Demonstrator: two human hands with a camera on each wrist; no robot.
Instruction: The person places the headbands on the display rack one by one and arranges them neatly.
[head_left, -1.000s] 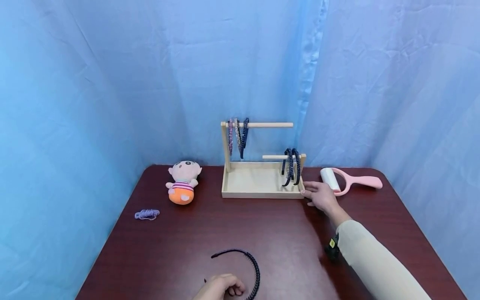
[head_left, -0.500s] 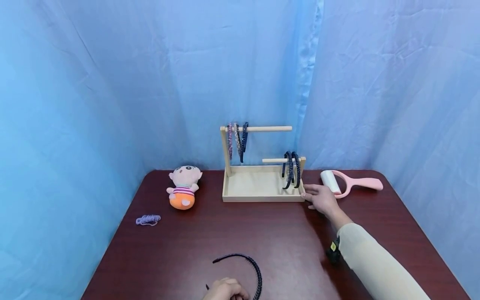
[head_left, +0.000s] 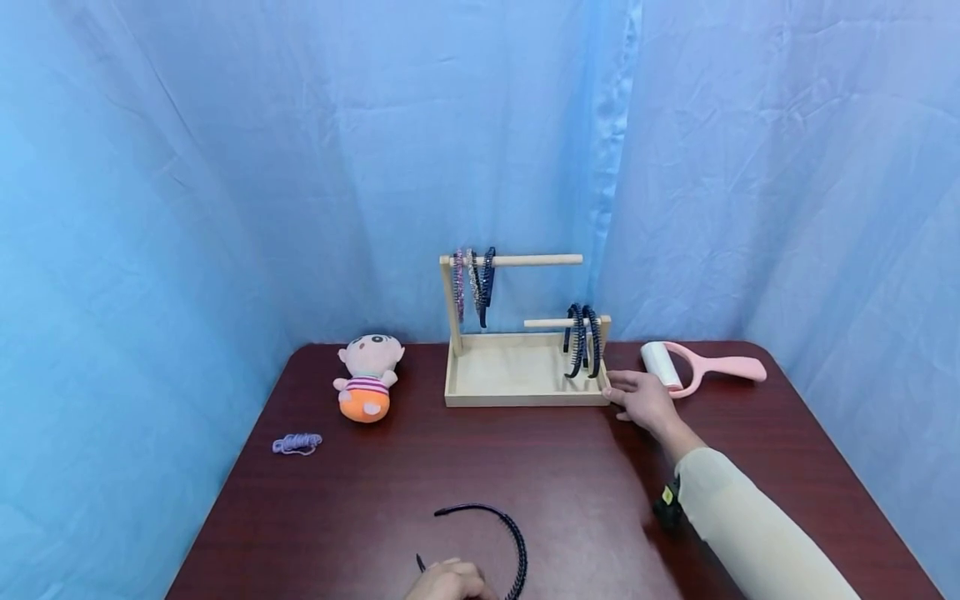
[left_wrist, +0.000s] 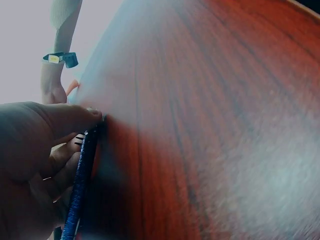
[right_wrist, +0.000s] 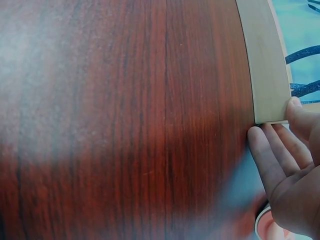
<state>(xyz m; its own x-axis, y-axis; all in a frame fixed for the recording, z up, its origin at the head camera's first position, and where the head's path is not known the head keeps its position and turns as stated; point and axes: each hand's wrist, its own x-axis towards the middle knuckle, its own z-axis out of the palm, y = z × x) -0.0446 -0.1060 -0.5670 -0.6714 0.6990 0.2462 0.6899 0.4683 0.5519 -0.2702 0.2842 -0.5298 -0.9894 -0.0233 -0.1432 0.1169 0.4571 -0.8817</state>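
At the front of the table, my left hand [head_left: 452, 581] pinches a thin black headband [head_left: 521, 546] with comb-like teeth; its ends point left. The left wrist view shows the thumb against the headband [left_wrist: 84, 172] and the other fingers behind it. My right hand [head_left: 647, 402] holds the right end of a wooden headband stand [head_left: 525, 401], thumb at the rim's front corner, fingers along the outer end wall. Several headbands hang on its bars: a pink one [head_left: 459, 292], a glittery one and a dark one on the upper bar, dark ones [head_left: 577, 342] on the lower.
A pink-handled lint roller [head_left: 705, 367] lies just right of my right hand. On the left are a plush doll [head_left: 367, 383] and a bundle of lilac cord [head_left: 297, 443]. Blue curtains [head_left: 360, 167] surround the dark red table [head_left: 360, 508].
The whole head view has shifted slightly down. My left hand has moved a little to the right with the headband. The right hand keeps its place at the stand's end.
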